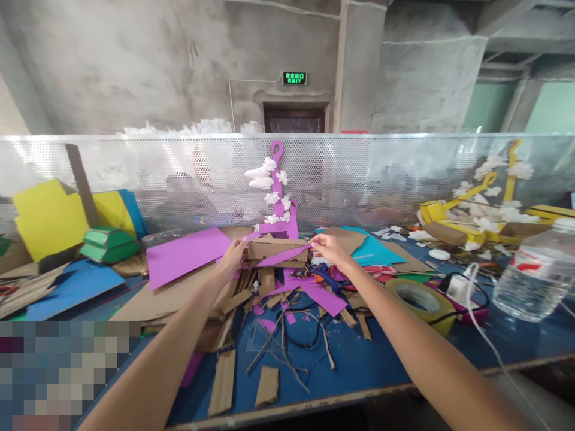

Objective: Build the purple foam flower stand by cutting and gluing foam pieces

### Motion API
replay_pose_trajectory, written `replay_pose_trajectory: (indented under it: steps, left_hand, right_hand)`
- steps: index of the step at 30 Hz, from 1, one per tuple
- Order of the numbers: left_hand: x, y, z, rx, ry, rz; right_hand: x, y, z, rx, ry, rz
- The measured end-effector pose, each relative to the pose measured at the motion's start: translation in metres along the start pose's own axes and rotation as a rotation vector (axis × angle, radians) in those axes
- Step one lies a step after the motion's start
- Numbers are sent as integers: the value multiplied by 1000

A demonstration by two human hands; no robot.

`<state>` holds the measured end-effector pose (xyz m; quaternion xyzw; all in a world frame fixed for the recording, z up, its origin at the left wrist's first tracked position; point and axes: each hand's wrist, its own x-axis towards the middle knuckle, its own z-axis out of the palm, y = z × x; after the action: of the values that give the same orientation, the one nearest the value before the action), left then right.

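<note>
A small open box of brown cardboard [263, 248] stands between my hands at the middle of the table. My left hand [232, 258] is closed on its left end, the fingertips partly hidden. With thumb and fingers, my right hand [331, 248] pinches the right end of a purple card strip [284, 255], which slants across the front of the box. Behind it rises a purple card figure [277, 194] with a curled top and white tufts stuck on. A blue glue gun with an orange part [321, 278] lies just below my right hand.
Cardboard scraps [268, 386], twigs and purple offcuts litter the blue table [359, 371]. A purple sheet [188, 254] lies left. On the right are a roll of tape [420, 299], a white charger [459, 286] with cables and a water bottle [534, 275]. A perforated metal screen [215, 179] stands behind.
</note>
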<state>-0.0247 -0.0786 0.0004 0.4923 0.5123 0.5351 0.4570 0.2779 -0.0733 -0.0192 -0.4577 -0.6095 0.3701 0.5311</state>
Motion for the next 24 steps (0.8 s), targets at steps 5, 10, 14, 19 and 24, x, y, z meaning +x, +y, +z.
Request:
replay_pose_trajectory:
  steps: [5,10,14,19,24]
  left_hand:
    - [7,0,1,12,21,-63]
    - [9,-3,-3,-36,-60,-77]
    - [5,-1,-8,-82,-117,-63]
    - [2,2,-7,-83,-118,-83]
    - [3,2,-3,-111,-103,-157]
  right_hand:
    - [1,-1,-2,7,-9,-4]
    - [1,-1,-3,32,-7,-8]
    - [-1,-4,-3,54,-3,0]
    - [-3,-9,-3,87,8,26]
    - [-3,-10,-5,79,-15,26]
